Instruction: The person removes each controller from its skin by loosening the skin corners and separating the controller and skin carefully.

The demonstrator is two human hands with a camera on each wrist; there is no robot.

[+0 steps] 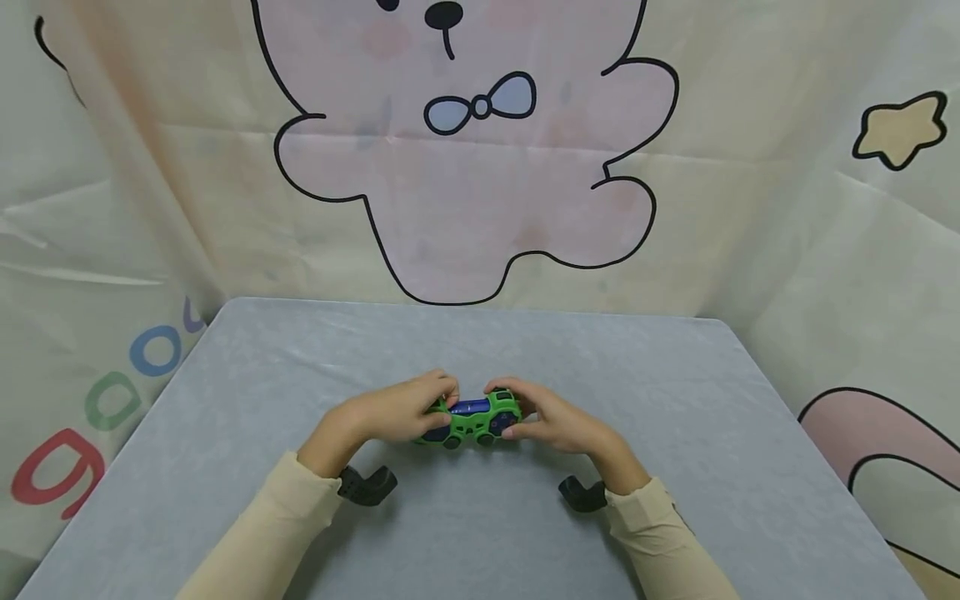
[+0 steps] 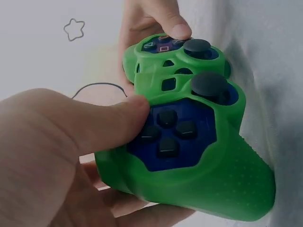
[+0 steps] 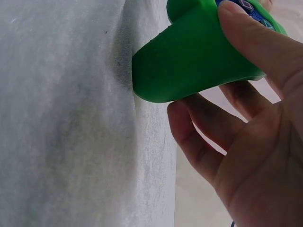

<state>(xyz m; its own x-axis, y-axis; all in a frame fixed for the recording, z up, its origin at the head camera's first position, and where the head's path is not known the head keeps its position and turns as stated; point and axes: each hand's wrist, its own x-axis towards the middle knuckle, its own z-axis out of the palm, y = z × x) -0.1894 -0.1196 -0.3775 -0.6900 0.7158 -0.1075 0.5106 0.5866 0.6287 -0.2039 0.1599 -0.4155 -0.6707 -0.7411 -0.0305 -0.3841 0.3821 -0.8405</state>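
Note:
A game controller [image 1: 474, 425] in a green rubbery cover, with a blue face and two dark thumbsticks, is near the middle of the table, its handles toward the person. My left hand [image 1: 408, 407] grips its left side. In the left wrist view the thumb lies beside the black direction pad [image 2: 167, 133] and the fingers are beneath. On the other side, my right hand [image 1: 557, 419] holds the controller, thumb on the face by the symbol buttons and fingers behind. One green handle [image 3: 189, 61] meets the cloth in the right wrist view.
A pale blue-grey cloth covers the table [image 1: 480, 533]. Behind it hangs a cream curtain [image 1: 720, 208] printed with a bear, a star and coloured letters. Dark wrist-worn mounts [image 1: 367, 486] sit below both hands, at the cuffs of beige sleeves [image 1: 262, 525].

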